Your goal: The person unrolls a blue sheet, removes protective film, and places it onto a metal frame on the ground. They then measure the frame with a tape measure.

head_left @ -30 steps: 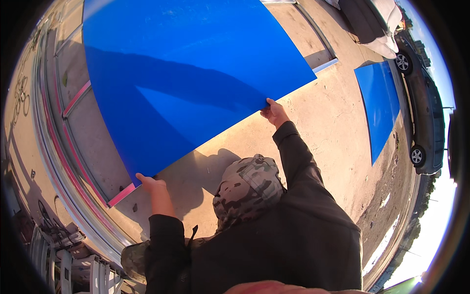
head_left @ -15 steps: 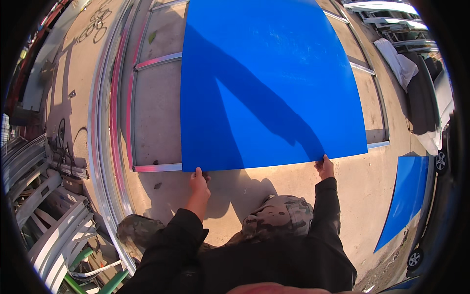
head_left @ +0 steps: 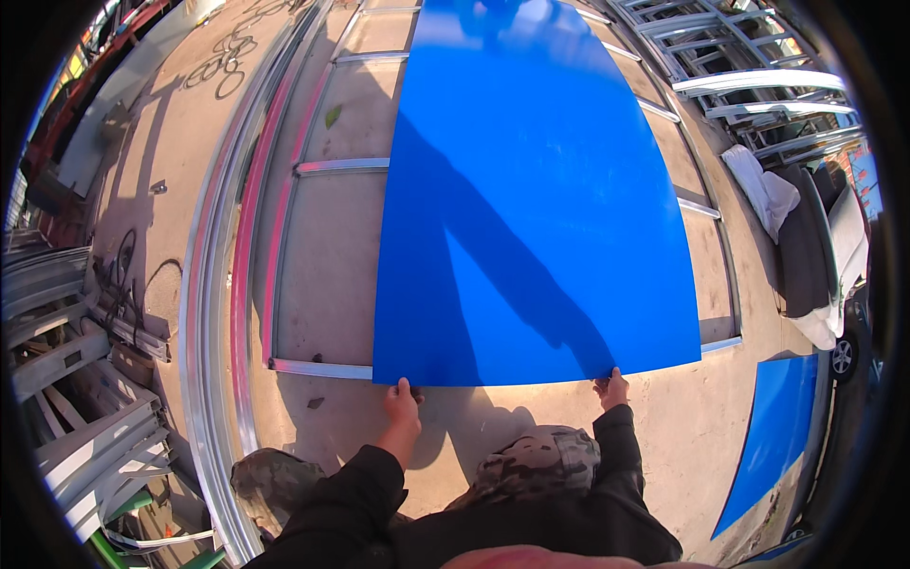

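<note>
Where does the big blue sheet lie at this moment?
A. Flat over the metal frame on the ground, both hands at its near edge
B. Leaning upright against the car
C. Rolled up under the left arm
A: the blue sheet lies over the metal frame, with the left hand and right hand at its near edge.

A concrete floor (head_left: 682,427) carries a metal stud frame (head_left: 322,365) — a blue panel (head_left: 531,218) across it, a second blue sheet (head_left: 773,436) at the floor's right edge.
</note>
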The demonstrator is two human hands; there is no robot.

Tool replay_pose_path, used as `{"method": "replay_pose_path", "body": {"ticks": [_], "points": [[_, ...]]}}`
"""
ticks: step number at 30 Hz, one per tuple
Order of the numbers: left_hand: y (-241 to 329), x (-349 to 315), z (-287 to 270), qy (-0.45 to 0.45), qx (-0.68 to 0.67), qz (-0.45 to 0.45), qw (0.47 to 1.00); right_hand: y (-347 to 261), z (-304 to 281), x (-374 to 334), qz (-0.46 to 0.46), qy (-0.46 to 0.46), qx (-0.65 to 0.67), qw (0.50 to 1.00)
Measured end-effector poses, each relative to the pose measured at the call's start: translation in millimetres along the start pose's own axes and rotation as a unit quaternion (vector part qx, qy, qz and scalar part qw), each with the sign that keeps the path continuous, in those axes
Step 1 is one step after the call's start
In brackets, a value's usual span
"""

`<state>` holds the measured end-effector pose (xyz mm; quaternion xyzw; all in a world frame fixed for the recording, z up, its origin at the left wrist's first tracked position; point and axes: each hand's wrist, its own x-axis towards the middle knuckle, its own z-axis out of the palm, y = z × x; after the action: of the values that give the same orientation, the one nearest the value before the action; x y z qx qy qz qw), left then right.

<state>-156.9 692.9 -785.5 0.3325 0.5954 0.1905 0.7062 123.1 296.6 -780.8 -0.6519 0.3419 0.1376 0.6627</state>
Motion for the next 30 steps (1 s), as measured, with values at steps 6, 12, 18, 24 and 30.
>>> {"method": "replay_pose_path", "body": {"ticks": [6,12,18,24,30], "points": [[-1.5,5.5,-3.1,-0.032,0.008,-0.054,0.998,10.8,31.1,-24.5,0.0,0.07,-0.001,0.998],[40.3,-22.4,-26.5,-0.114,0.0,-0.235,0.965,3.8,34.9,-122.4,0.059,0.036,-0.158,0.985],[140.3,-85.5,-113.8,-0.039,0.188,-0.029,0.981,-69.4,21.0,-263.4,0.151,-0.192,-0.273,0.931],[260.2,-235.8,-226.3,-0.087,0.665,0.152,0.726,-120.5,-18.1,-381.2,0.146,-0.266,-0.379,0.874],[270.1,-416.5,-257.9,-0.203,0.677,0.015,0.707,-164.9,-100.6,-478.7,0.038,-0.362,-0.521,0.772]]}}
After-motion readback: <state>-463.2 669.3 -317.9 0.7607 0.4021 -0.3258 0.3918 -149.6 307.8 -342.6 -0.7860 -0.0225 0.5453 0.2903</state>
